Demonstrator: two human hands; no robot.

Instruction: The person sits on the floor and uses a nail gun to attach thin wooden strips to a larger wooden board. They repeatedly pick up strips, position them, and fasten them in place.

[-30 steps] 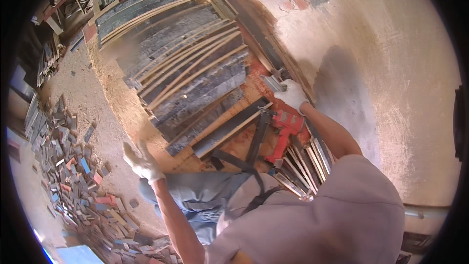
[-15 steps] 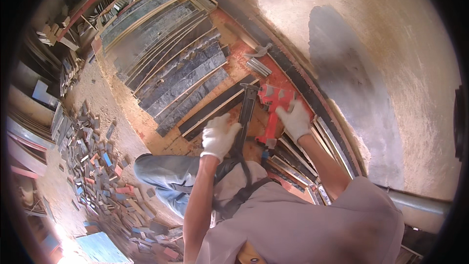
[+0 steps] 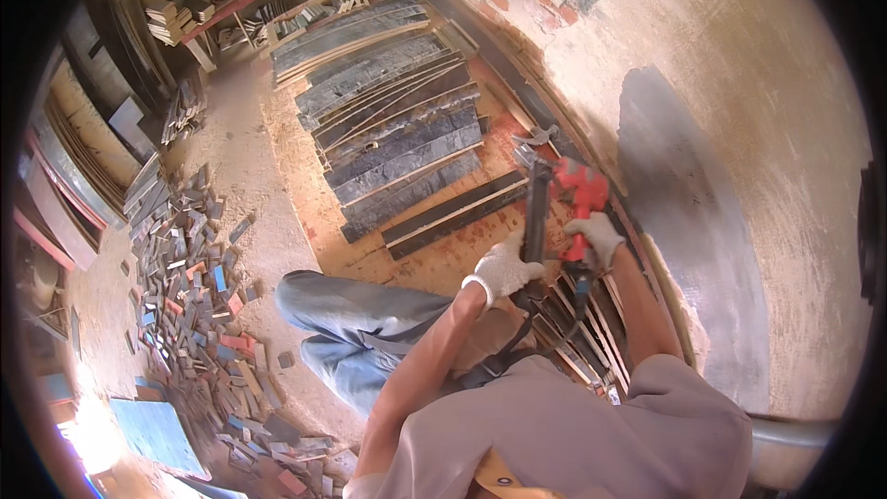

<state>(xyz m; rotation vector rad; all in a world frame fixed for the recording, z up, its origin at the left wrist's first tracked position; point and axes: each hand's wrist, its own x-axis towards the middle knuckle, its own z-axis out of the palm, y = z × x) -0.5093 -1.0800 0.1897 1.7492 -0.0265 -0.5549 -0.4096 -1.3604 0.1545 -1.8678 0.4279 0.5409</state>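
A red nail gun (image 3: 584,187) with a long black magazine (image 3: 536,217) is held upright over the board in front of me. My right hand (image 3: 599,235), in a white glove, is wrapped round its red handle. The other gloved hand, my left hand (image 3: 504,268), is closed at the lower end of the magazine; its fingertips are partly hidden. A hose joint with a blue part (image 3: 581,291) hangs below the handle. Just beyond the gun lie a claw hammer (image 3: 538,137) and some grey metal strips (image 3: 523,155), partly covered by the gun.
Dark wooden slats (image 3: 407,152) lie in rows on the orange board (image 3: 319,245). More slats (image 3: 596,319) lie beside my right forearm, near the plastered wall (image 3: 730,212). Offcuts (image 3: 199,314) are heaped on the floor to the left, with a blue panel (image 3: 157,434) nearby.
My right hand has closed round the nail gun's handle. My left hand has come in against the magazine. The view has shifted, so the slats appear further right.
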